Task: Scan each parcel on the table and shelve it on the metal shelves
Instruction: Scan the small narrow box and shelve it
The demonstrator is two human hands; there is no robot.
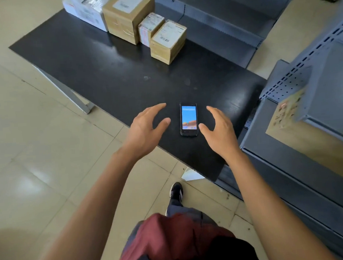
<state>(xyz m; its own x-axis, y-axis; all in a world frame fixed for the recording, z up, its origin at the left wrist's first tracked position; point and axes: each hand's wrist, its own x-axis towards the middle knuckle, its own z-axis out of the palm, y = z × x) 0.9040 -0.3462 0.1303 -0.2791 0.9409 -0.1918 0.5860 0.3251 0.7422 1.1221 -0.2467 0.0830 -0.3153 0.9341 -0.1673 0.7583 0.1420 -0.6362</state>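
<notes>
Black table (105, 73) top lies bare around both hands, which hover with fingers spread and hold nothing: the left hand (146, 125) and right hand (219, 128) flank a lit handheld scanner (188, 119) lying flat between them, near the table's close edge. Well beyond the hands, labelled parcels (134, 16) cluster at the far end. Grey metal shelves (317, 103) stand just right of the right hand, one carton (285, 111) on them. Beige floor tiles (25, 140) spread left.

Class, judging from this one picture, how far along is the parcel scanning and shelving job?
Done: one parcel already sits on the metal shelves. In hand: nothing; left hand and right hand hover open either side of the scanner. Left: four parcels wait at the table's far end.
</notes>
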